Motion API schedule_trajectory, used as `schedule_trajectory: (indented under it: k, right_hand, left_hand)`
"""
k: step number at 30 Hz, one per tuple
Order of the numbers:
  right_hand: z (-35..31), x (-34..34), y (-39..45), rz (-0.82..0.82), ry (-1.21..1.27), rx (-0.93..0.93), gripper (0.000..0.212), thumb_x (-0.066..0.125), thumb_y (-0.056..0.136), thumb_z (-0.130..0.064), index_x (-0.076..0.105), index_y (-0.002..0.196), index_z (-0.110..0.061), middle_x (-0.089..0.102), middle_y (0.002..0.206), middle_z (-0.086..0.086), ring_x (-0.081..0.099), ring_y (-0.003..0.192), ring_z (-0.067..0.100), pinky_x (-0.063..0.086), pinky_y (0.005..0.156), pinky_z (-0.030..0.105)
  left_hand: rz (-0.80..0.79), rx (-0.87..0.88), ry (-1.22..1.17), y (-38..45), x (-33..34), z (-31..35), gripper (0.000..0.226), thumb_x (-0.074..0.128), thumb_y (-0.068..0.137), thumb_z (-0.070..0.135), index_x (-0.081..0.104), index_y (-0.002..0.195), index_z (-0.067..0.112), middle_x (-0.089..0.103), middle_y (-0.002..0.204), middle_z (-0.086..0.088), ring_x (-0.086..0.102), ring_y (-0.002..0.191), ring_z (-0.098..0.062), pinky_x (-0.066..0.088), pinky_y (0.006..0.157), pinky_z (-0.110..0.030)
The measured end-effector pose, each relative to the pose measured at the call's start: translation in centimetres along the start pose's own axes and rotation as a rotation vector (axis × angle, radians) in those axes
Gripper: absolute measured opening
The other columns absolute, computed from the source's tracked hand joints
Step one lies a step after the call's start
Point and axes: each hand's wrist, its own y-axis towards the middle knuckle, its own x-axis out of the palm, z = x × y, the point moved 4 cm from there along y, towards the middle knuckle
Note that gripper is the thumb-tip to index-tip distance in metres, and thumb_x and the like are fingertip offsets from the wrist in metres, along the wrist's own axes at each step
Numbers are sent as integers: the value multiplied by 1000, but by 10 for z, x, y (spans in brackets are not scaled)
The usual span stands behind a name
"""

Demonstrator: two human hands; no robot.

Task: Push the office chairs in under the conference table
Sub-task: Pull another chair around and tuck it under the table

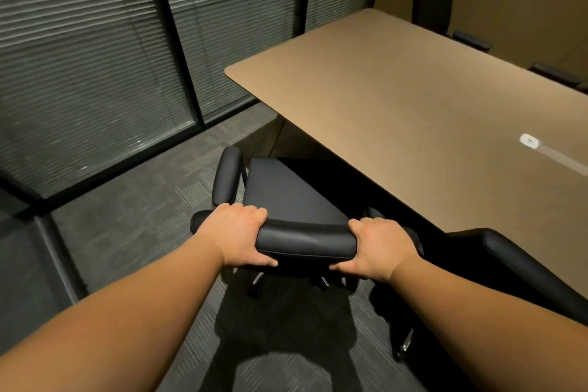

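Left hand (237,234), right hand (378,247), both gripping chair backrest (305,240); beside conference table (413,99)

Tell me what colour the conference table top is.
Light brown, a plain tan table top, seen in the head view.

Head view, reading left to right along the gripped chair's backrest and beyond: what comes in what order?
Left hand → backrest of the gripped chair → right hand → neighbouring chair at the table edge.

2 hands (235,234) (378,245) curled, arms outstretched
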Motion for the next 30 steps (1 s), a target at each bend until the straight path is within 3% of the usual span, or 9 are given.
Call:
schedule_trajectory:
  k: [8, 16, 20, 30]
  right_hand:
    - [7, -2, 16, 14, 12, 35, 90, 33, 59, -104, 55, 106, -30, 61, 95, -4, 60, 87, 21, 51, 77, 37]
    - [45, -2, 28, -2, 42, 33, 87, 38, 59, -103, 53, 106, -31, 61, 96, -4, 58, 86, 21, 48, 78, 38]
    - [64, -4, 30, -28, 54, 36, 86, 40, 60, -101, 53, 106, -30, 61, 98, -3, 58, 88, 22, 47, 81, 39]
    - [65, -8, 60, -9, 85, 217, 84, 40, 59, -102, 50, 102, -30, 61, 95, -2, 59, 85, 23, 44, 74, 38]
  left_hand:
    - [-3, 52, 9, 31, -4, -17, 87, 40, 56, 106, 48, 99, 31, 58, 97, 9, 59, 92, -17, 46, 78, -39]
    - [-13, 30, -14, 60, -9, 0, 80, 40, 59, 105, 42, 95, 34, 50, 90, 13, 56, 85, -16, 44, 75, -38]
    - [5, 23, -25, 76, -10, 10, 81, 39, 58, 106, 47, 96, 35, 58, 92, 12, 59, 87, -16, 49, 80, -40]
    - [26, 201, 2, 143, -22, -30, 78, 43, 59, 103, 45, 92, 33, 59, 90, 9, 61, 85, -19, 51, 77, -40]
